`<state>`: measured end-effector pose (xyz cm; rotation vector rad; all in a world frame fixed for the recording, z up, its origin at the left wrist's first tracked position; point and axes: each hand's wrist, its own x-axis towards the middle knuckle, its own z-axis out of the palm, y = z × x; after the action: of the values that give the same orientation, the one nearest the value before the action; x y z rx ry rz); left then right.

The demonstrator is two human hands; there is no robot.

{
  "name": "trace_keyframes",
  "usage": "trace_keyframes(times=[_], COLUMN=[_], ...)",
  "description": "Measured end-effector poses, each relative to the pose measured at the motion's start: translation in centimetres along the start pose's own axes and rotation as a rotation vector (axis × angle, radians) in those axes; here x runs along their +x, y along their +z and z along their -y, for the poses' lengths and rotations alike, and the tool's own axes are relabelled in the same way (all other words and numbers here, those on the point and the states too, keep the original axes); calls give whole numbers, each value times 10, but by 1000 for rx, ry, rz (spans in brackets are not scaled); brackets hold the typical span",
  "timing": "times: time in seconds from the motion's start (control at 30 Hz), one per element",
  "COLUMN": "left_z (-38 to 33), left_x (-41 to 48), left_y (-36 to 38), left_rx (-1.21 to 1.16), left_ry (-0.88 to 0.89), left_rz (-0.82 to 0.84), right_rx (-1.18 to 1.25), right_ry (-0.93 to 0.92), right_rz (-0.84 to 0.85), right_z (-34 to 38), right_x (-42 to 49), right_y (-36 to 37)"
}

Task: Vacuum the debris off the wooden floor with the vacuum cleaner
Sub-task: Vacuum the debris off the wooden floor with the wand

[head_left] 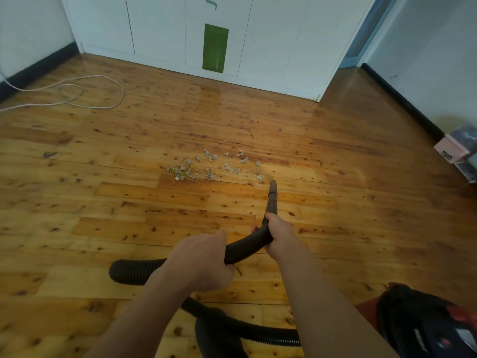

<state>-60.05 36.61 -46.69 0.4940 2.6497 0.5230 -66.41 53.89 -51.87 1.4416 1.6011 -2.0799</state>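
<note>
- Progress: early, by my read. The debris lies in one scattered patch on the wooden floor, ahead of both hands, and it looks mostly unswept.
- The nozzle tip sits just short of the patch's near right edge. I can't tell if it touches any scrap.
- Left to do: the whole patch, plus a lone dark scrap far out left of the left hand.
- The right hand is wrapped round the curved tube, just behind the nozzle.
- The left hand is clamped on the same tube further back, where the corrugated hose starts.
- The vacuum cleaner body is on the floor, behind and right of the right hand.
- Counts: 1 vacuum cleaner, 1 hose, 1 nozzle, 2 hands. Debris is 1 patch, maybe a few dozen scraps, too small to count exactly.
- Also 1 white cable, looped far ahead-left of the left hand.
</note>
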Motion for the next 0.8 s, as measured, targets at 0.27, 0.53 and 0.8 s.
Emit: trace_keyframes(times=[0.27, 0.53, 0.8], left_z=[-14, -17, -4], left_x=[-21, -47, -60], left_y=[8, 5, -6], left_rx=[33, 56, 67], left_ry=[-3, -42, -83], left_rz=[-70, -114, -140], right_rx=[-123, -143, -135], right_ry=[-34, -8, 36], right_rz=[46, 98, 97], right_z=[-8, -19, -26], right_x=[-25, -48, -62], right_y=[4, 13, 32])
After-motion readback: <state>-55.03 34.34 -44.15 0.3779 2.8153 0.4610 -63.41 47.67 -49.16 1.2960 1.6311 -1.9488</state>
